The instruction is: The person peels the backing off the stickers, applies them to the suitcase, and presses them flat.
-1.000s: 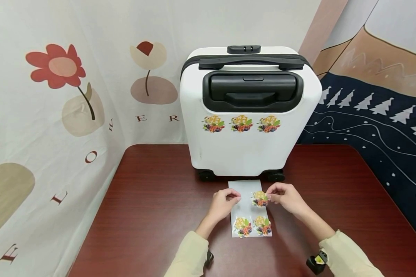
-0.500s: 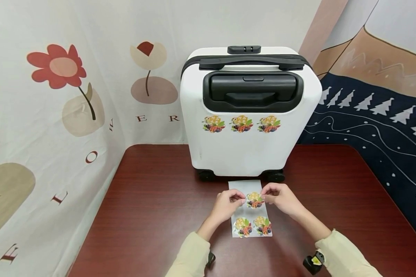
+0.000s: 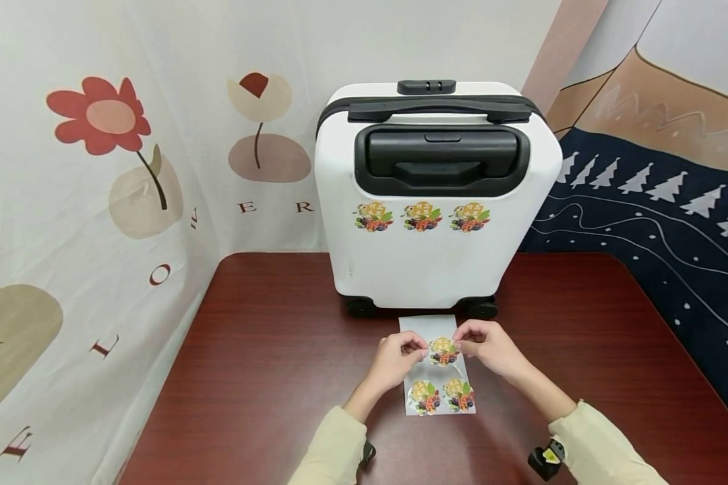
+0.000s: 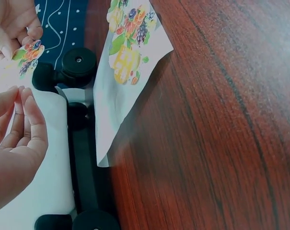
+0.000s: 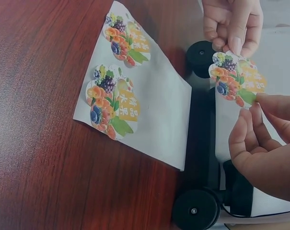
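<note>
Pinching one fruit sticker btwn them, L hand and R hand take opp. edges in the head view: thumb + finger closed to the film's thickness, most of the print uncovered. Prob. a two-edge grip to hold thin film taut and stop it curling onto itself. Backing sheet lies beneath the fingertips on the wooden tabletop, prob. set there for a short reach; two spare stickers sit on its near end, on the person's side of the fingers. Beyond the fingertips stands a white suitcase, trolley handle side facing the hands, apparently for easy access; three applied stickers run in a row across that face.

L wrist cam: L thumb + fingertips bunch tight at the sticker's pale edge; exact overlap hard to tell, pale on pale. R fingers are opposite, at the colored edge. Caster wheel shows near the fingertips; backing sheet is off to one side of them.

R wrist cam, clearest: R thumb + finger nip the green leaf tip, other fingers loosely curled, prob. to avoid touching adhesive. L thumb laps the opp. edge. Print faces the cam, so sticky side is prob. away. Sheet's bare end is nearer the fingers, spare stickers farther off.
</note>
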`<move>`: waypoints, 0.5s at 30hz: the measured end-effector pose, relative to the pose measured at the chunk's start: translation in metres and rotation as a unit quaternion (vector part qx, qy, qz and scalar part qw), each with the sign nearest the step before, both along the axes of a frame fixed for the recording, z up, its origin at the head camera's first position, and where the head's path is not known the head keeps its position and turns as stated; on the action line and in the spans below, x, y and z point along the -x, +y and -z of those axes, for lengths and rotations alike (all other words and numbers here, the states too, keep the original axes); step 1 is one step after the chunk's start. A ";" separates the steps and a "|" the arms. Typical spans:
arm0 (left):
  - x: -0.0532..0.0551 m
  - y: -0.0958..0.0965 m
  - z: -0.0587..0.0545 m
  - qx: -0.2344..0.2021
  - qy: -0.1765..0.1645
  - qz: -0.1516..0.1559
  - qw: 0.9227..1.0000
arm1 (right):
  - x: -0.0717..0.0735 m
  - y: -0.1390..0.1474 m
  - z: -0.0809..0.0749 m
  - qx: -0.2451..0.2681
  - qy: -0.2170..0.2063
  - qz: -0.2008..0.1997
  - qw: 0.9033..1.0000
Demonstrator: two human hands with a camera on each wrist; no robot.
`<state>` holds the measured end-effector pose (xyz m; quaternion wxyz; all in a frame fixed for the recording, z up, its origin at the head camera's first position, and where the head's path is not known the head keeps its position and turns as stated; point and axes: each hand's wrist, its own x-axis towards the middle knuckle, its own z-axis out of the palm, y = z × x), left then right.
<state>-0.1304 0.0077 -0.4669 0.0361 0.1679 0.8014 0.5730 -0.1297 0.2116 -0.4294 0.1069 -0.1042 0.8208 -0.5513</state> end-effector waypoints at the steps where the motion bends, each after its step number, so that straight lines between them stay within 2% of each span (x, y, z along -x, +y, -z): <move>1: 0.000 0.000 0.000 0.000 0.001 0.000 1.000 | 0.000 0.000 0.000 0.001 0.000 0.000 1.000; 8: 0.001 -0.002 -0.003 -0.002 0.008 -0.003 1.000 | 0.000 0.000 0.000 0.024 -0.011 -0.011 1.000; 15: 0.001 -0.004 -0.003 -0.002 0.008 -0.005 1.000 | 0.000 -0.001 0.002 0.024 -0.013 -0.018 0.999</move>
